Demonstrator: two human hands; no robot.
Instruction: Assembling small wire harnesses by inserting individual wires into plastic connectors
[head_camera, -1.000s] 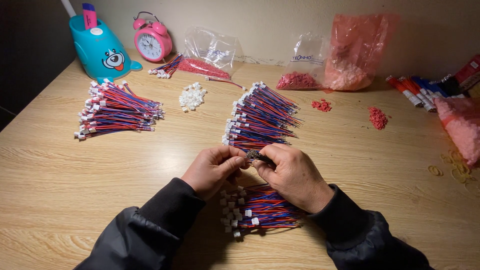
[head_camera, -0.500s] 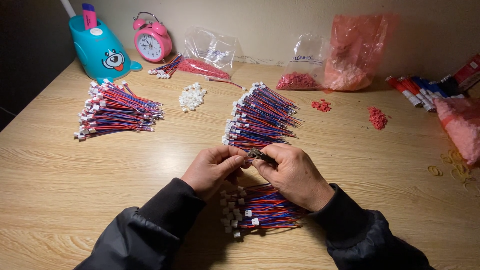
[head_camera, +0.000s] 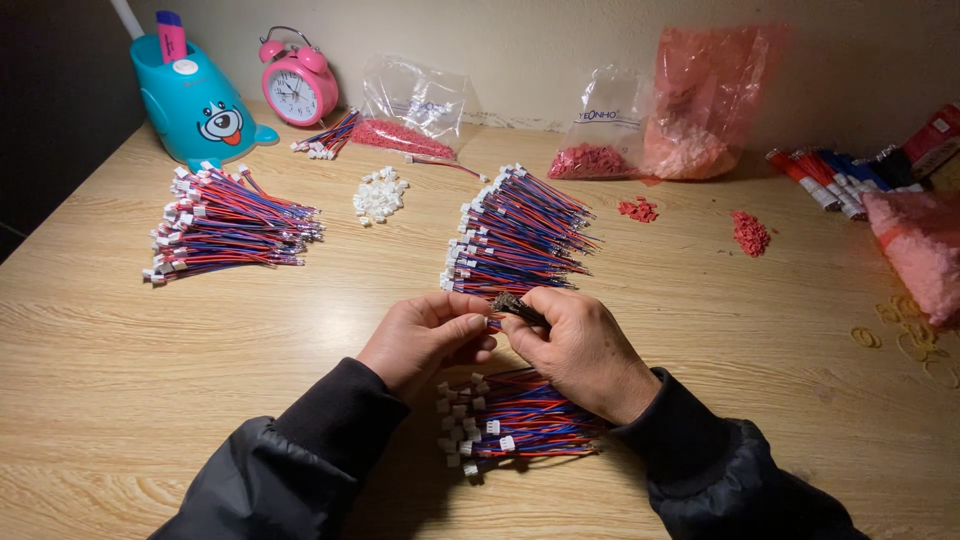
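A small dark tool (head_camera: 520, 308) is pinched in the right hand (head_camera: 580, 350), and its tip is met by the fingertips of the left hand (head_camera: 425, 338), which are closed on a wire end too small to be made out. A bundle of red and blue wires with white connectors (head_camera: 510, 425) is lying on the wooden table (head_camera: 150, 380) under both wrists. A larger wire bundle (head_camera: 520, 235) is seen just beyond the hands, and another wire bundle (head_camera: 225, 222) far left. A pink alarm clock (head_camera: 297, 88) is stood by the wall.
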